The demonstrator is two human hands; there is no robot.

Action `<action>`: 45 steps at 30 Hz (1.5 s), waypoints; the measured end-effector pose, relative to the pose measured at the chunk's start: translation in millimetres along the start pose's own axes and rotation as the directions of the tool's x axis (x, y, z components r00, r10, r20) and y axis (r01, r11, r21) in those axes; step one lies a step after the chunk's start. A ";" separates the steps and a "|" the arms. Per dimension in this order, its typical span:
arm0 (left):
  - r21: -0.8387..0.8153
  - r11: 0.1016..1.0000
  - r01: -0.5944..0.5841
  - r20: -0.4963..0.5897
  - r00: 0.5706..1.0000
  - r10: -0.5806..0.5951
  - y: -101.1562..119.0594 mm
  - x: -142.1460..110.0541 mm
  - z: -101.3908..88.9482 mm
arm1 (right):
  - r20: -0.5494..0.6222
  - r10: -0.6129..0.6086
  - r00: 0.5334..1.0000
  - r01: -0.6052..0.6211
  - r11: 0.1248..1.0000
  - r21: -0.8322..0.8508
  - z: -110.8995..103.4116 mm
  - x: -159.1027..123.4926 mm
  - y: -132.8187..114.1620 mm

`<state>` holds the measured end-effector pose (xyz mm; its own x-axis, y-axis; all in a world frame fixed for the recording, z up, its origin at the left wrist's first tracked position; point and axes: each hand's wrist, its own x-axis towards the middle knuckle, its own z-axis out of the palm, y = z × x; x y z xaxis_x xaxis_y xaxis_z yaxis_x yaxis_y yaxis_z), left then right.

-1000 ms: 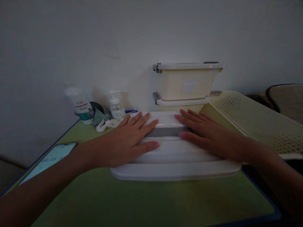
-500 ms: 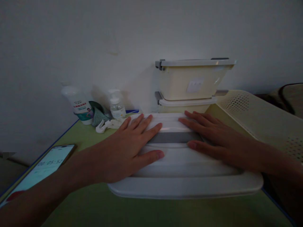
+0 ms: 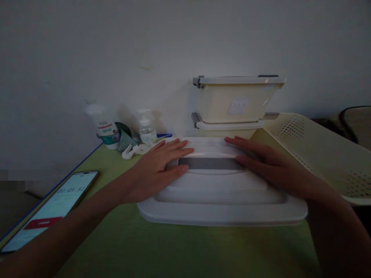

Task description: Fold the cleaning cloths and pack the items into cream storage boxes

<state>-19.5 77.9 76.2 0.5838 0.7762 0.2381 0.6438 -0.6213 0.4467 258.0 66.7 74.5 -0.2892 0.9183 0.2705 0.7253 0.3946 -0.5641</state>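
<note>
A white storage box lid (image 3: 220, 193) with a grey handle (image 3: 211, 163) across its middle lies in front of me. On its left side rests my left hand (image 3: 158, 168), open, palm down, the thumb reaching to the left end of the handle. My right hand (image 3: 272, 164) lies likewise on the right side of the lid, open, with its thumb at the handle's right end. Both hands press flat and hold nothing. Whatever is under the lid is hidden from this angle.
Two stacked cream boxes (image 3: 234, 102) with clips stand by the wall. Right of them is a cream perforated basket (image 3: 324, 154). At left are a phone (image 3: 58, 208) showing a timer, a white bottle (image 3: 102, 127), a pump bottle (image 3: 147, 129) and a grey-green cloth (image 3: 127, 139) on the green table (image 3: 188, 251).
The lid sits slightly higher and farther from me in view. My hands have slid a little outward from the handle, still flat on the lid. The head view has shifted slightly.
</note>
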 end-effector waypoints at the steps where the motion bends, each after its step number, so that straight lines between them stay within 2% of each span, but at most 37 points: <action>1: -0.030 0.999 -0.012 -0.013 1.000 0.012 -1.4 -1.2 -0.7 | 0.000 0.004 1.000 -0.004 1.000 0.020 -0.4 -0.4 1.5; 4: -0.094 0.993 -0.075 -0.025 0.997 0.073 -7.8 -6.9 -2.7 | -0.005 0.014 1.000 -0.014 0.995 0.097 -2.2 -1.2 5.6; 10: -0.101 0.986 -0.131 -0.004 0.991 0.132 -25.6 -18.2 -3.3 | -0.019 -0.023 1.000 0.026 0.981 0.194 -6.0 -1.2 11.2; 14: -0.150 0.974 -0.167 -0.076 0.985 0.158 -32.7 -22.8 -0.6 | -0.033 -0.039 0.999 0.045 0.975 0.216 -8.3 -5.6 8.8; 17: -0.226 0.959 -0.169 -0.170 0.976 0.132 -32.7 -27.6 3.9 | -0.055 -0.057 0.997 0.068 0.972 0.224 -8.9 -10.9 8.5; 19: -0.310 0.939 -0.146 -0.259 0.964 0.064 -30.6 -31.4 9.7 | -0.076 -0.079 0.994 0.094 0.968 0.231 -7.8 -13.1 11.5; 21: -0.444 0.890 -0.103 -0.348 0.935 -0.066 -27.8 -34.6 17.9 | -0.107 -0.090 0.990 0.116 0.955 0.272 -5.1 -13.3 16.5; 24: -0.671 0.736 -0.086 -0.435 0.850 -0.297 -23.3 -36.3 32.2 | -0.190 -0.057 0.980 0.130 0.909 0.396 0.7 -9.9 23.9; 27: -0.764 0.634 -0.116 -0.474 0.768 -0.431 -19.9 -35.4 42.4 | -0.274 0.043 0.961 0.109 0.851 0.514 4.7 -5.0 27.5; 30: -0.786 0.615 -0.072 -0.457 0.737 -0.498 -17.3 -34.7 45.3 | -0.243 0.161 0.957 0.005 0.825 0.565 4.7 -2.3 28.1; 33: -0.814 0.579 -0.052 -0.422 0.737 -0.528 -14.5 -34.6 43.3 | -0.190 0.218 0.957 -0.083 0.837 0.541 3.4 -2.1 27.4; 37: -0.837 0.544 -0.058 -0.401 0.741 -0.538 -11.1 -34.6 38.8 | -0.213 0.223 0.951 -0.066 0.821 0.567 4.9 -2.8 24.6; 42: -0.779 0.620 -0.089 -0.445 0.775 -0.448 -11.4 -36.0 35.6 | -0.256 0.264 0.930 -0.027 0.743 0.668 8.1 -3.7 20.5; 45: -0.764 0.633 -0.122 -0.467 0.782 -0.413 -11.7 -36.4 34.7 | -0.265 0.274 0.925 -0.017 0.723 0.691 8.6 -3.8 18.3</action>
<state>-31.1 53.2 32.4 -0.0407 0.9138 0.4042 -0.0415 -0.4057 0.9131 267.0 70.7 56.3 0.0968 0.9484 0.3020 0.0974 0.2929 -0.9512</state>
